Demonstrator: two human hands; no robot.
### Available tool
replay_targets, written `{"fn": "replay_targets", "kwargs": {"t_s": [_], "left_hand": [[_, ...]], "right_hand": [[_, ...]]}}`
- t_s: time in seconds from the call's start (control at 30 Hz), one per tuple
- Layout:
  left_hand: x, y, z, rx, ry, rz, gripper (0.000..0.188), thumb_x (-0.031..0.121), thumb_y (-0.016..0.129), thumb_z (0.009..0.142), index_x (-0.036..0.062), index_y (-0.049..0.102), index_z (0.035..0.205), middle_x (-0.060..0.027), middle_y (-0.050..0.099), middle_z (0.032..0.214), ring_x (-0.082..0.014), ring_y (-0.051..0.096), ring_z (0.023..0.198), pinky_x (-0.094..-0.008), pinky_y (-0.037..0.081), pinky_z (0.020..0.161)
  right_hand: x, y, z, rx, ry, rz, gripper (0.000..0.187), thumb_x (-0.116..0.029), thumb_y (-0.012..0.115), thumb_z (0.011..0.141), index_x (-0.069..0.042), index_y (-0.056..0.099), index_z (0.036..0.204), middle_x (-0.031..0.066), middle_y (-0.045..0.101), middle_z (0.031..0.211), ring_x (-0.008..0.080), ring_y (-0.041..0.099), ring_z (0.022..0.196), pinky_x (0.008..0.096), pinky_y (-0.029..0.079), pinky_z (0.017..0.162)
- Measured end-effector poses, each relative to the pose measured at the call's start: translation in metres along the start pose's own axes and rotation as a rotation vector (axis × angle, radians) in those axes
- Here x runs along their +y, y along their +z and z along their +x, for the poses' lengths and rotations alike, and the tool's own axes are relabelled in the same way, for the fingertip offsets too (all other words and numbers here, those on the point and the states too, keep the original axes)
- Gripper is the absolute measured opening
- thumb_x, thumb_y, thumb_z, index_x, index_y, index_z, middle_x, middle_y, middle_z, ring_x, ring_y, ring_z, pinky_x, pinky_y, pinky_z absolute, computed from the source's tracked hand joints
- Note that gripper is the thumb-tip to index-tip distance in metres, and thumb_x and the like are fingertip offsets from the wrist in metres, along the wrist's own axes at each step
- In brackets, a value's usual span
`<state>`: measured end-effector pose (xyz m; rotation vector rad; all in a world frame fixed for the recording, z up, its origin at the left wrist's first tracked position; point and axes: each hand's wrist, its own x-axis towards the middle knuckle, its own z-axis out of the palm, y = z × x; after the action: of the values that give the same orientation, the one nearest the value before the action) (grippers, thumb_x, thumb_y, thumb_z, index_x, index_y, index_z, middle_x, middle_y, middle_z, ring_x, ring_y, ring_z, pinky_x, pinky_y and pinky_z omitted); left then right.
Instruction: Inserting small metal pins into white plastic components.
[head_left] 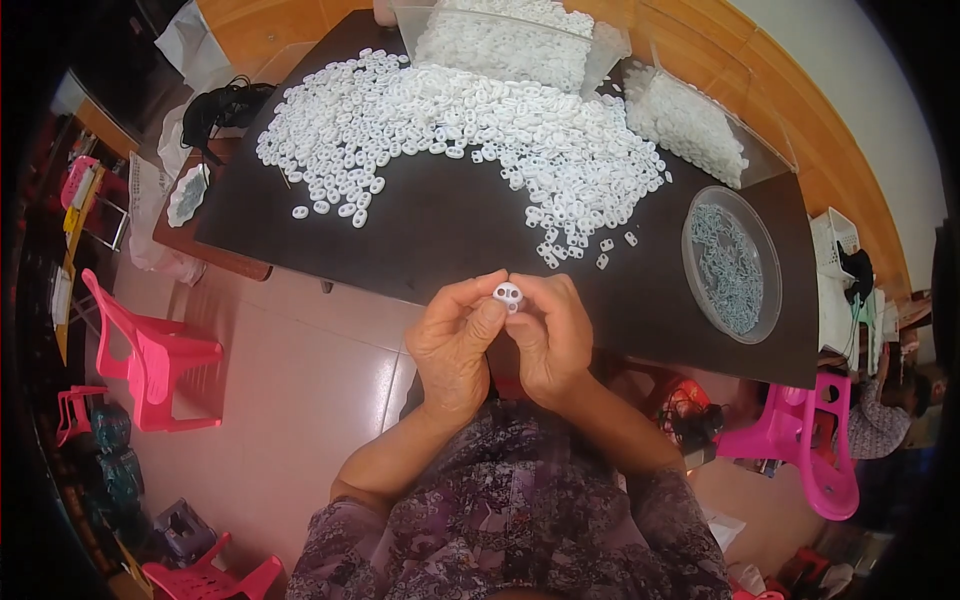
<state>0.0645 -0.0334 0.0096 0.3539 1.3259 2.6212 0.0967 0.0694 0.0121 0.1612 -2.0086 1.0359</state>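
Just in front of the table's near edge, my left hand (pixel 450 345) and my right hand (pixel 550 335) meet fingertip to fingertip. Between them they pinch a white two-hole plastic piece (pixel 508 292), its holes facing up. Another white part seems to sit just under it, mostly hidden by my thumbs. Beyond my hands, a heap of oval two-hole pieces (pixel 330 140) spreads over the dark table (pixel 420 225). To the right it runs into a heap of smaller white pieces (pixel 590 185), several of them loose near the front.
A round clear tray (pixel 689 250) of small grey screws lies at the table's right. Two clear bins of white pieces, a back bin (pixel 610 45) and a right bin (pixel 770 150), stand behind the heaps. Pink plastic chairs stand left (pixel 150 360) and right (pixel 800 430).
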Motion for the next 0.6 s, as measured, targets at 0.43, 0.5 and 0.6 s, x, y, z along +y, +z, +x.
{"fn": "replay_targets", "kwargs": {"t_s": [0.43,0.5,0.6], "left_hand": [[0.0000,-0.0029,-0.0042,0.012,0.016,0.017,0.022,0.007,0.065,0.087,-0.0031,0.062,0.106,-0.0068,0.065,0.096,-0.0109,0.059,0.085,-0.0239,0.047,0.080],[-0.0007,-0.0049,-0.0045,-0.003,-0.006,-0.017,0.022,0.008,0.065,0.087,-0.0032,0.062,0.105,-0.0067,0.065,0.095,-0.0110,0.059,0.086,-0.0240,0.047,0.080],[0.0001,-0.0025,-0.0058,0.021,-0.012,-0.030,0.021,0.007,0.065,0.087,-0.0033,0.063,0.105,-0.0067,0.065,0.095,-0.0110,0.059,0.086,-0.0239,0.047,0.080]], "right_hand": [[0.0034,0.0068,-0.0048,0.026,-0.010,0.030,0.027,-0.010,0.067,0.082,0.004,0.057,0.103,0.0114,0.061,0.087,0.0222,0.054,0.069,0.0296,0.044,0.057],[0.0027,0.0069,-0.0044,0.030,-0.038,0.030,0.028,-0.010,0.067,0.082,0.004,0.057,0.103,0.0116,0.061,0.088,0.0219,0.054,0.069,0.0295,0.044,0.057],[0.0015,0.0059,-0.0047,0.006,-0.006,0.092,0.028,-0.011,0.067,0.082,0.005,0.057,0.103,0.0119,0.061,0.089,0.0212,0.053,0.069,0.0289,0.045,0.056]]}}
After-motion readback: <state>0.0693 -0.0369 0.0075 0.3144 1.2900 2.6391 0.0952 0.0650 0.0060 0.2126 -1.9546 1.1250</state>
